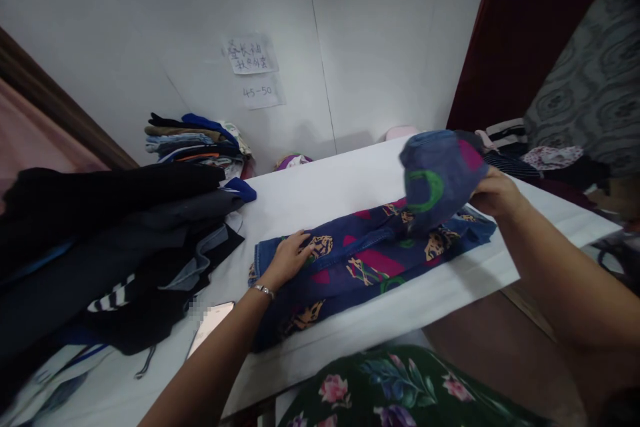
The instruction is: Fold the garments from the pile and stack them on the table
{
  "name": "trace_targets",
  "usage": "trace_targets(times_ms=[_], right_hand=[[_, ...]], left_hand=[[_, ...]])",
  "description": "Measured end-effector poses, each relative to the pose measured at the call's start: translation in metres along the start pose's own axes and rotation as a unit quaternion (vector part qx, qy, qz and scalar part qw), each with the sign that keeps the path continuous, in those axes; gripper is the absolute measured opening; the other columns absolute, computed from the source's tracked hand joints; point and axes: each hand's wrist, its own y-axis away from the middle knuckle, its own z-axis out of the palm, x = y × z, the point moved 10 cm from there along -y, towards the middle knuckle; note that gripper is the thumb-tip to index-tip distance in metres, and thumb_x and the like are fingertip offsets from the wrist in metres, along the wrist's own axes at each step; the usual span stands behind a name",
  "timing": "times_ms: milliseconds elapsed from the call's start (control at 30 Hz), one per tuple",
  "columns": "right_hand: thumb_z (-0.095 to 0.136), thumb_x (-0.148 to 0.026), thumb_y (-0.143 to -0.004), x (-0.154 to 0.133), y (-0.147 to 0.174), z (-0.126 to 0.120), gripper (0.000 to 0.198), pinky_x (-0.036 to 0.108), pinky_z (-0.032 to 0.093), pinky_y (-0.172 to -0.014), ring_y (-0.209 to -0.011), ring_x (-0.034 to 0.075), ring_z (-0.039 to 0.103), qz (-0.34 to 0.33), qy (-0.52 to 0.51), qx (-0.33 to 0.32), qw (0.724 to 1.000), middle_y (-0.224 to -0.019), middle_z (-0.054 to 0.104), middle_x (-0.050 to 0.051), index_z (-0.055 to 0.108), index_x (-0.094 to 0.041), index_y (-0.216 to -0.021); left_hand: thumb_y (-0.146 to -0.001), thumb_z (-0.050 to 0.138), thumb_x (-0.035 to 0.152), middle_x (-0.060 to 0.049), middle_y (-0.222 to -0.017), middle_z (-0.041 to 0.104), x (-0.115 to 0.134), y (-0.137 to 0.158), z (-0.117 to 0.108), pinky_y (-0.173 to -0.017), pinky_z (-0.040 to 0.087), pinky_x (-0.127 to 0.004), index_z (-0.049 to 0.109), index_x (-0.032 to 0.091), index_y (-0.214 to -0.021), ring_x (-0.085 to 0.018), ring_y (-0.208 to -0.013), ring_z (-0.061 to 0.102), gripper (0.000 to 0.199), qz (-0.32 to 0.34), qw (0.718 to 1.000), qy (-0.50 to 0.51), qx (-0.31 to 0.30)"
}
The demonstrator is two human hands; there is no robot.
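Observation:
A long blue patterned garment [370, 260], denim-like with magenta, green and tan shapes, lies folded lengthwise on the white-covered table [345, 180]. My left hand [290, 259] rests flat on its left part, fingers spread. At the garment's right side, my right hand [500, 192] grips a bunched part of it with the fingers closed. That raised part, with a green ring and a magenta patch, hangs above the rest of the cloth. Whether it is a sleeve or a hem I cannot tell.
Dark clothes [125, 227] are heaped at the left, with a folded stack [195, 140] behind them. A phone [213, 323] lies beside my left forearm. More clothes [550, 157] lie at the far right. Two handwritten papers [253, 55] hang on the wall.

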Motion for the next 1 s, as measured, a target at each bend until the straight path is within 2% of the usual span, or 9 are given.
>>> trace_targets(times_ms=[100,233,333,467,567,633,800,900,1000], right_hand=[[0.065,-0.021,-0.052,-0.011,0.003,0.085,0.002,0.032,0.048,-0.061,-0.053,0.017,0.057,0.018,0.055,-0.215,0.975,-0.053,0.062,0.0,0.064,-0.02,-0.053],[0.052,-0.01,-0.064,0.002,0.048,0.187,0.017,0.025,0.045,-0.057,-0.056,0.013,0.057,0.016,0.197,-0.457,0.867,-0.061,0.065,-0.002,0.065,-0.02,-0.06],[0.045,-0.002,-0.068,0.013,0.072,0.229,0.026,0.024,0.046,-0.065,-0.068,0.013,0.062,-0.066,0.248,-0.491,0.833,-0.072,0.069,-0.002,0.064,-0.02,-0.067],[0.044,-0.002,-0.074,0.033,0.088,0.245,0.028,0.027,0.048,-0.071,-0.073,0.015,0.062,-0.144,0.282,-0.482,0.817,-0.078,0.069,0.001,0.066,-0.02,-0.074],[0.048,-0.008,-0.078,0.037,0.08,0.233,0.028,0.032,0.047,-0.085,-0.088,0.018,0.064,-0.186,0.295,-0.459,0.817,-0.092,0.071,0.003,0.07,-0.022,-0.09],[0.049,-0.01,-0.076,0.042,0.055,0.208,0.033,0.035,0.046,-0.091,-0.097,0.019,0.063,-0.168,0.299,-0.405,0.847,-0.101,0.072,0.003,0.07,-0.022,-0.1],[0.049,-0.009,-0.064,0.084,-0.026,0.087,0.037,0.035,0.051,-0.083,-0.084,0.02,0.065,0.019,0.311,-0.209,0.927,-0.094,0.073,0.003,0.072,-0.018,-0.092],[0.049,-0.008,-0.055,0.114,-0.046,0.022,0.038,0.034,0.053,-0.081,-0.078,0.02,0.065,0.116,0.288,-0.144,0.939,-0.082,0.073,0.002,0.073,-0.017,-0.083],[0.05,-0.007,-0.051,0.134,-0.049,-0.009,0.037,0.035,0.051,-0.089,-0.087,0.023,0.066,0.15,0.27,-0.133,0.942,-0.083,0.074,0.003,0.075,-0.018,-0.077]], left_hand=[[-0.091,0.045,0.051,-0.011,-0.141,0.053,0.029,-0.003,-0.014,-0.113,0.032,-0.044,0.06,0.018,-0.124,-0.026,-0.132,0.046,0.049,0.006,0.976,0.214,0.026],[-0.088,0.02,0.074,-0.013,-0.13,0.061,0.07,0.005,0.006,-0.1,0.046,-0.042,0.054,0.018,-0.131,-0.026,-0.117,0.059,0.078,-0.024,0.837,0.542,-0.068],[-0.083,0.027,0.08,-0.012,-0.118,0.067,0.081,0.02,0.028,-0.095,0.049,-0.042,0.057,0.019,-0.127,-0.027,-0.11,0.063,0.081,-0.068,0.752,0.645,-0.117],[-0.08,0.064,0.055,-0.009,-0.109,0.072,0.066,0.038,0.054,-0.093,0.052,-0.038,0.062,0.019,-0.12,-0.025,-0.106,0.065,0.054,-0.14,0.708,0.684,-0.106],[-0.073,0.075,0.034,-0.008,-0.108,0.072,0.067,0.044,0.055,-0.094,0.051,-0.036,0.062,0.019,-0.122,-0.024,-0.104,0.067,0.053,-0.135,0.699,0.694,-0.107],[-0.07,0.077,0.028,-0.008,-0.11,0.072,0.074,0.046,0.049,-0.095,0.051,-0.036,0.062,0.019,-0.123,-0.025,-0.104,0.067,0.056,-0.119,0.696,0.698,-0.117],[-0.065,0.078,0.027,-0.009,-0.11,0.072,0.085,0.056,0.031,-0.093,0.052,-0.037,0.063,0.02,-0.124,-0.028,-0.104,0.067,0.061,-0.108,0.707,0.688,-0.121],[-0.066,0.078,0.026,-0.007,-0.11,0.072,0.085,0.064,0.02,-0.093,0.053,-0.037,0.06,0.023,-0.129,-0.028,-0.104,0.067,0.066,-0.097,0.727,0.672,-0.105],[-0.065,0.078,0.024,-0.007,-0.112,0.072,0.088,0.071,0.011,-0.093,0.053,-0.036,0.059,0.024,-0.131,-0.029,-0.106,0.066,0.069,-0.088,0.741,0.659,-0.092]])
